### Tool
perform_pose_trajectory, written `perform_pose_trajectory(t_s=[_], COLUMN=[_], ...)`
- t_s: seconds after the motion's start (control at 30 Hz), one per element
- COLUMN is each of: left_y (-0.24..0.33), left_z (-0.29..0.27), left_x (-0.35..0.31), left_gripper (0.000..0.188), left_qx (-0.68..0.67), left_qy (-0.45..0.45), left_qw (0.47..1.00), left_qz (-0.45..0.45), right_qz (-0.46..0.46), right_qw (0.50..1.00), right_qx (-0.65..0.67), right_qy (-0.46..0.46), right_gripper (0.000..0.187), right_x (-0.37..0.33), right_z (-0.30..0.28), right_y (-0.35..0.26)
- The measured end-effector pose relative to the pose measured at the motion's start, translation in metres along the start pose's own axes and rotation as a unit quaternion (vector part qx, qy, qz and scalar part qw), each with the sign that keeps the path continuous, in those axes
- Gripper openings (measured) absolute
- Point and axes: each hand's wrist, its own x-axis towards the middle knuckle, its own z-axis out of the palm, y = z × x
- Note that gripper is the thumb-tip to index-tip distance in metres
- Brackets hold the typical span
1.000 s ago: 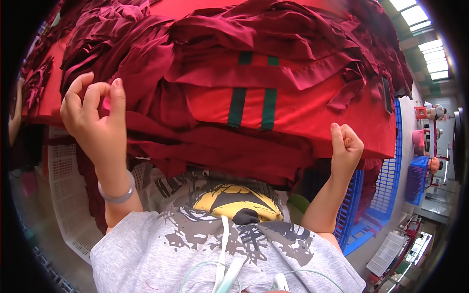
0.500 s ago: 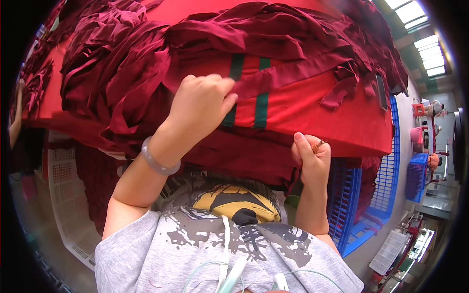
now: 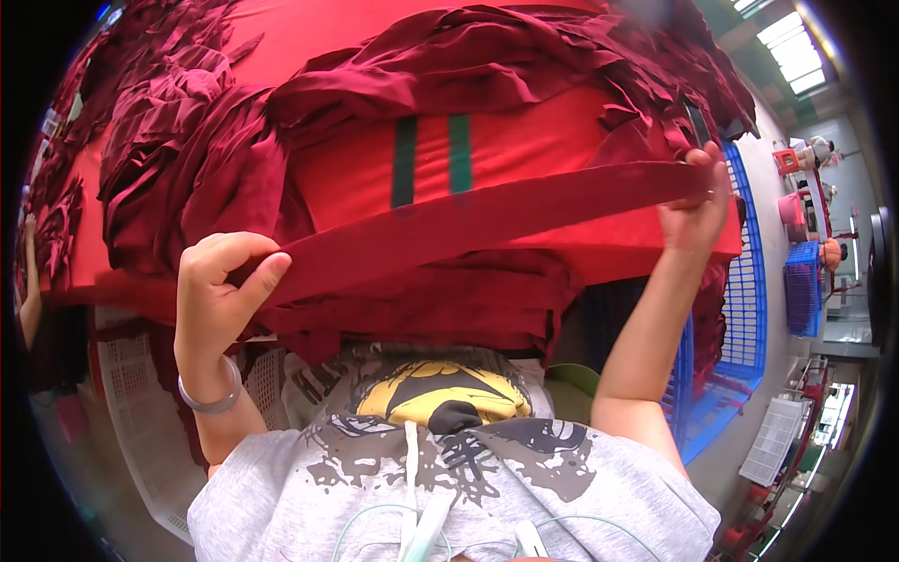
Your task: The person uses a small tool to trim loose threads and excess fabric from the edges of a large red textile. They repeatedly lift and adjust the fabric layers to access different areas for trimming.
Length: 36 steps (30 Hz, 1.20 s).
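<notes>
A long maroon fabric strip [image 3: 487,214] is stretched between my hands, slanting up to the right above the table's near edge. My left hand [image 3: 220,286] pinches its left end between thumb and fingers. At the far right, my right hand [image 3: 698,208] is closed around the other end, partly hidden by the cloth. A tiny pale tip shows at its fingers, too small to name. Behind the strip, two dark green bands [image 3: 404,161] lie across the red table cover [image 3: 534,131]. More maroon cloth [image 3: 421,304] hangs at the near edge, over my lap.
Heaped maroon strips [image 3: 440,66] cover the table's far side and its left [image 3: 178,159]. A dark flat object [image 3: 700,126] lies near the right edge. Blue plastic crates [image 3: 740,318] stand at the right, a white crate [image 3: 140,393] at the left. Another person's arm [image 3: 31,290] shows far left.
My left hand has moved left and toward me; my right hand has risen to the right and taken the strip's other end. The strip is now drawn out between them.
</notes>
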Motion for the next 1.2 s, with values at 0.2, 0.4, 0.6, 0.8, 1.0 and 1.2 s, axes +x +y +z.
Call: perform_pose_trajectory(t_s=[0.2,0.4,0.6,0.8,1.0,1.2], left_y=[0.001,-0.015,-0.043,-0.048,-0.015,-0.015], left_z=[0.026,0.057,0.078,0.078,0.084,0.056], left_x=[0.007,0.036,0.063,0.059,0.044,0.032], left_gripper=[0.014,0.014,0.016,0.019,0.022,0.017], left_qx=[0.217,0.27,0.186,0.227,0.139,0.233], left_qy=[-0.03,0.001,0.081,0.091,-0.019,-0.004], left_qw=[0.973,0.956,0.973,0.956,0.94,0.929], left_qz=[0.079,0.112,0.107,0.16,0.312,0.286], right_qz=[-0.107,-0.235,-0.337,-0.495,-0.33,-0.169], right_qw=[0.928,0.789,0.682,0.568,0.689,0.749], right_qx=[-0.12,-0.364,-0.432,-0.412,-0.46,-0.484], right_qy=[0.338,0.436,0.485,0.512,0.454,0.42], right_gripper=[0.02,0.02,0.028,0.018,0.021,0.039], right_x=[0.015,-0.005,-0.063,-0.149,-0.094,-0.004], right_z=[-0.094,-0.172,-0.192,-0.237,-0.23,-0.237], right_y=[-0.117,-0.214,-0.268,-0.369,-0.338,-0.267])
